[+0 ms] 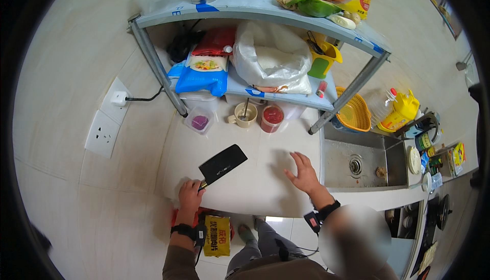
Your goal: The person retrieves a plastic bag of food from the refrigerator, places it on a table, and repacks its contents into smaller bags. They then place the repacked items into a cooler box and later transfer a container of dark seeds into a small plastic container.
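Note:
My left hand (191, 194) is closed round the handle of a black-bladed cleaver (223, 167) at the left front of the white countertop (245, 191). The broad blade points away and to the right, over the counter. My right hand (304, 174) is off to the right, near the sink's left edge, with fingers spread and nothing in them. Beyond the cleaver stand a clear tub with something purple (199, 122), a cream mug with a spoon (243, 116) and a jar of red paste (272, 119).
A metal shelf rack (148, 55) spans the back, holding a big open white bag (273, 60) and blue and red packets. The steel sink (339, 150) lies right, with a yellow basket (353, 111) and a yellow jug (400, 111) behind. A yellow bag (217, 235) sits below the counter.

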{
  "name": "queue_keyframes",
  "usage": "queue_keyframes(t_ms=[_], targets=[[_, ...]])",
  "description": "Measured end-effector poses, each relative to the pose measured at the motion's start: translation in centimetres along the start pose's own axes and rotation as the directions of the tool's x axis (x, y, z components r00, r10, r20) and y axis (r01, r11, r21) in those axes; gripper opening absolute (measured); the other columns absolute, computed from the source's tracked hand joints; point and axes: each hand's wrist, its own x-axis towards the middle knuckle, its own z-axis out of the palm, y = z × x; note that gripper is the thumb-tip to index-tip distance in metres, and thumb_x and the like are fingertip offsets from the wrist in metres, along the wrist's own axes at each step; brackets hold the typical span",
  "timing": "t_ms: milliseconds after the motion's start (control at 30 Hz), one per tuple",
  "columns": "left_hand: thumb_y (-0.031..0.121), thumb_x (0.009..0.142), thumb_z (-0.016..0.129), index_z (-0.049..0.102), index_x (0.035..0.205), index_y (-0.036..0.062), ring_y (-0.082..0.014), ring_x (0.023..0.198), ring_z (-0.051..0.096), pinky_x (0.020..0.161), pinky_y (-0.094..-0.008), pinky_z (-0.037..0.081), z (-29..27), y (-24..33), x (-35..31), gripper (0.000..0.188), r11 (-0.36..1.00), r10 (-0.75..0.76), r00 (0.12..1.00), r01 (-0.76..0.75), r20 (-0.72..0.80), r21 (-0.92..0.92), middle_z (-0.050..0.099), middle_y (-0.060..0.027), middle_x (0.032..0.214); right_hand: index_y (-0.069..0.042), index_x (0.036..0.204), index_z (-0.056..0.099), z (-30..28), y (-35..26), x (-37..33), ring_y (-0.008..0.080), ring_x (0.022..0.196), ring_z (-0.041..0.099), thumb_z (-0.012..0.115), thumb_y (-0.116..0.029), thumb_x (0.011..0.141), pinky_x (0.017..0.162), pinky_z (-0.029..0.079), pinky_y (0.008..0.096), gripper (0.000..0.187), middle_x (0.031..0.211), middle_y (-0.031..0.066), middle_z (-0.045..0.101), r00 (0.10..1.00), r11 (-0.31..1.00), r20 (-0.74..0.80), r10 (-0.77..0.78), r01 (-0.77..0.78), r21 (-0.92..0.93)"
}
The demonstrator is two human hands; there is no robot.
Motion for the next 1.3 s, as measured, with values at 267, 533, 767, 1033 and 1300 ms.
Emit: queue_keyframes(t_ms=[267, 533, 767, 1033, 1300], targets=[[0.037, 0.069, 0.073, 0.046, 0.126, 0.0027, -0.0405, 0.114, 0.044, 0.093, -0.0473, 0.038, -1.9, 1.6, 6.2, 0.072, 0.991, -0.136, 0.990, 0.136, 0.025, 0.005, 0.043, -0.0228, 0.129, -0.007, 0.138, 0.025, 2.3, -2.1, 16.5, 0.0421, 0.120, 0.037, 0.073, -0.046, 0.067, 0.099, 0.037, 0.0430, 0.094, 0.133, 0.0261, 0.034, 0.946, 0.943, 0.063, 0.319, -0.311, -0.118], [0.033, 0.057, 0.082, 0.027, 0.138, 0.0047, -0.0382, 0.132, 0.023, 0.104, -0.0459, 0.030, 0.0, 1.4, 22.1, 0.102, 0.932, -0.360, 0.932, 0.358, -0.036, -0.060, 0.020, -0.0205, 0.145, -0.015, 0.138, 0.027, 3.3, -2.4, 19.5, 0.0411, 0.113, 0.045, 0.072, -0.049, 0.065, 0.091, 0.044, 0.0444, 0.092, 0.126, 0.0244, 0.038, 0.886, 0.887, 0.137, 0.443, -0.410, -0.215], [0.040, 0.057, 0.082, 0.026, 0.138, 0.0014, -0.0350, 0.128, 0.030, 0.103, -0.0458, 0.031, -0.2, 1.8, 22.6, 0.106, 0.910, -0.415, 0.909, 0.414, 0.037, 0.025, 0.035, -0.0203, 0.136, -0.009, 0.134, 0.028, 2.5, -1.7, 15.1, 0.0395, 0.111, 0.046, 0.076, -0.041, 0.061, 0.089, 0.046, 0.0441, 0.093, 0.120, 0.0215, 0.041, 0.928, 0.946, 0.252, 0.273, -0.212, -0.244], [0.035, 0.064, 0.079, 0.058, 0.109, -0.0038, -0.0314, 0.066, 0.061, 0.065, -0.0383, 0.048, 2.0, -0.2, 20.0, 0.063, 0.533, -0.580, 0.802, 0.507, 0.144, -0.677, 0.064, -0.0127, 0.078, -0.002, 0.135, 0.024, 2.0, -2.0, 11.6, 0.0390, 0.111, 0.047, 0.077, -0.041, 0.060, 0.090, 0.045, 0.0429, 0.100, 0.119, 0.0222, 0.042, 0.901, 0.959, 0.336, 0.276, -0.234, -0.160], [0.021, 0.070, 0.074, 0.056, 0.100, 0.0080, -0.0218, 0.089, 0.058, 0.073, -0.0427, 0.048, 0.5, 4.2, 18.6, 0.038, -0.145, -0.670, 0.595, 0.482, 0.444, -0.864, 0.060, -0.0085, 0.099, 0.002, 0.131, 0.033, 0.4, -3.6, 10.4, 0.0403, 0.100, 0.054, 0.073, -0.040, 0.060, 0.084, 0.049, 0.0419, 0.091, 0.111, 0.0257, 0.049, 0.911, 0.965, 0.323, 0.256, -0.221, -0.140]])
